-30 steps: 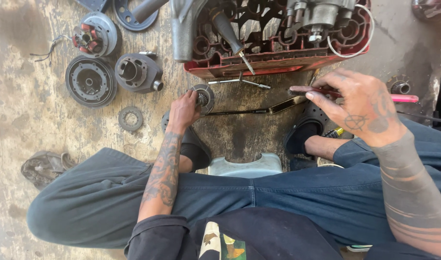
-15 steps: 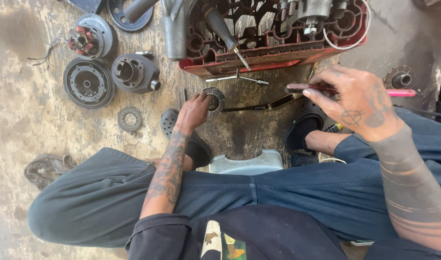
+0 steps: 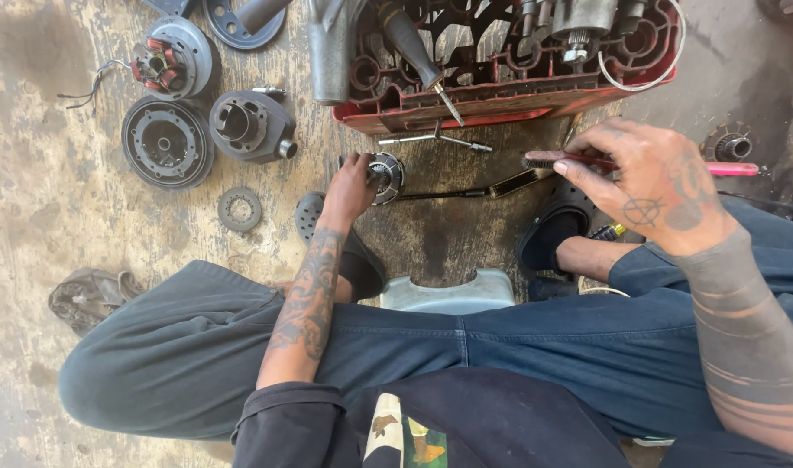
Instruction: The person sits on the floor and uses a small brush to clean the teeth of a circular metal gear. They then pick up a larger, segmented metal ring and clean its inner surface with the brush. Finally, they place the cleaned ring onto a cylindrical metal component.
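Observation:
My left hand [image 3: 351, 189] grips a small round toothed metal part [image 3: 385, 175] just above the stained concrete floor, in front of a red plastic crate [image 3: 500, 102]. My right hand [image 3: 647, 186] is raised on the right and holds a pink-handled brush [image 3: 724, 169] whose dark bristled head [image 3: 542, 159] points left toward that part. The two are a hand's width apart. I sit on a low pale blue stool [image 3: 448, 293] with my knees spread.
Engine parts lie at the upper left: a ribbed cylinder [image 3: 251, 126], a round drum [image 3: 167, 142], a wound stator [image 3: 171, 59] and a small toothed ring [image 3: 239, 209]. A T-handle wrench [image 3: 435, 139] and a long dark bar [image 3: 466, 191] lie by the crate. A rag [image 3: 89, 296] lies at the left.
My left hand has turned the round part slightly and kept it in place. My right hand with the brush has stayed nearly still. The view shifted a little.

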